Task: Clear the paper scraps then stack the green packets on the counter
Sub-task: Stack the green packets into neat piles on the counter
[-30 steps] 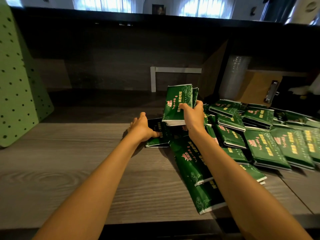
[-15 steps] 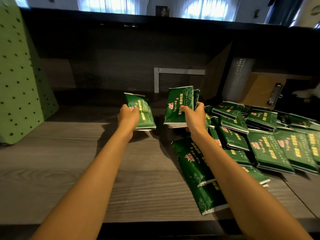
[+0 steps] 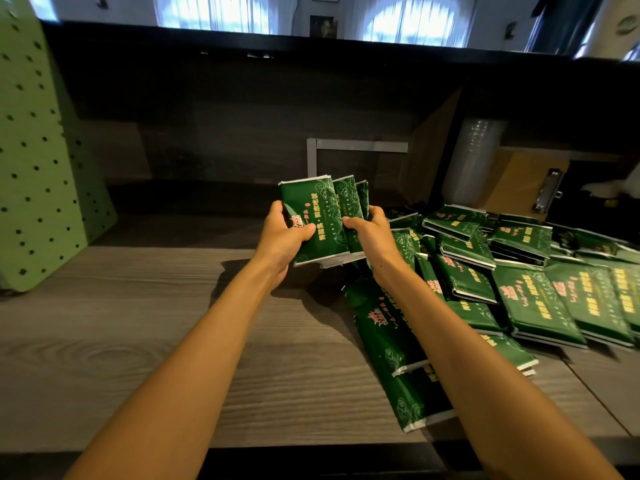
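Note:
Both hands hold a small upright bundle of green packets [image 3: 322, 216] above the wooden counter [image 3: 138, 341]. My left hand [image 3: 282, 237] grips the bundle's left side, thumb across the front packet. My right hand [image 3: 372, 233] grips its right side, with two more packets fanned out behind the front one. A loose heap of green packets [image 3: 526, 289] lies on the counter to the right. Two long packets [image 3: 388, 327] lie end to end under my right forearm. I see no paper scraps.
A green perforated board [image 3: 41, 161] leans at the far left. Behind the counter runs a dark back wall with a grey metal frame [image 3: 356, 147]. A stack of clear cups [image 3: 474, 161] and a clipboard [image 3: 547, 192] stand at the back right.
My left hand picked a packet off the counter, lifted it and brought it rightward against the bundle in my right hand. Both hands now hold the bundle together.

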Demonstrator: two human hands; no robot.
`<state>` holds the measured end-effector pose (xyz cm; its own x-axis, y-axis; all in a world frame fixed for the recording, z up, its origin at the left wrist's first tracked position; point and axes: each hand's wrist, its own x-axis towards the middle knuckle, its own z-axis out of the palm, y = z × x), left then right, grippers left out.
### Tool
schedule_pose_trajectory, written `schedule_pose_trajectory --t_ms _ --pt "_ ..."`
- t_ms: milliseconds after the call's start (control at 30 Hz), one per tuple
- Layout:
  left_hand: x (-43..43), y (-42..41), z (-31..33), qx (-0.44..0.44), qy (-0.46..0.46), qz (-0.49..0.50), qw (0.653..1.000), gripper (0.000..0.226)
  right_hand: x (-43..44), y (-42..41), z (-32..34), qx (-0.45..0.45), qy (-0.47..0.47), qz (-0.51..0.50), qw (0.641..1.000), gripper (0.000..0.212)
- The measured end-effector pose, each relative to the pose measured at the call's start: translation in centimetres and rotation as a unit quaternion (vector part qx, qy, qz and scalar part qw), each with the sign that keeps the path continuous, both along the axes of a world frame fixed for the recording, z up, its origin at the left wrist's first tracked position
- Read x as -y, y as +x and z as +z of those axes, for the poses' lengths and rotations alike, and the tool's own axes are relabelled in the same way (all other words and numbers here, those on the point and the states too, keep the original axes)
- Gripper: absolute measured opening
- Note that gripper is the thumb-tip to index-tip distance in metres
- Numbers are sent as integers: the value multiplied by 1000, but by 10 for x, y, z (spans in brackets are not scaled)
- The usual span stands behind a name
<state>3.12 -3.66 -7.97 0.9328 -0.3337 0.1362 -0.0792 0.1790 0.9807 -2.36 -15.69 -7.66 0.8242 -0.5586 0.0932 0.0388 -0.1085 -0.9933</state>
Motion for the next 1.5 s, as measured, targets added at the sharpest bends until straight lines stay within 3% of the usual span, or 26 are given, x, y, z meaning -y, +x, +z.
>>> schedule_pose_trajectory --t_ms 133,300,433,533,667,767,833,933,1067,1167,1333,1500 --pt "5 -6 -1 -13 -11 -16 1000 41 -3 1 -1 -11 -12 20 1000 36" --pt "8 -11 -3 -15 3 -32 999 43 -3 4 -6 -60 -31 61 996 64" --pt "6 -14 2 -34 -27 -62 997 46 1 4 -4 -57 3 51 997 43" --pt "5 -15 7 -58 -44 -55 996 58 5 3 3 -54 26 38 998 46" --pt "5 -14 11 -7 108 47 993 50 8 -4 15 -65 60 6 996 70" --pt "2 -22 19 5 190 86 978 32 12 -13 23 -73 67 -19 995 66" --pt "0 -34 25 27 267 52 962 14 14 -21 27 -73 52 -38 995 67" --pt "-2 -59 28 58 351 -61 933 8 23 -35 29 -61 25 -59 996 69" --pt "1 -83 15 52 432 -203 877 47 31 -61 22 -58 7 -86 995 70" --pt "6 -91 4 59 413 -183 890 69 34 -79 13 -54 11 -93 994 70" --pt "11 -94 -2 24 341 -151 928 69 35 -94 5 -32 20 -98 994 74" --pt "10 -71 -12 -16 287 -23 958 65 33 -88 5 -18 23 -90 995 69"
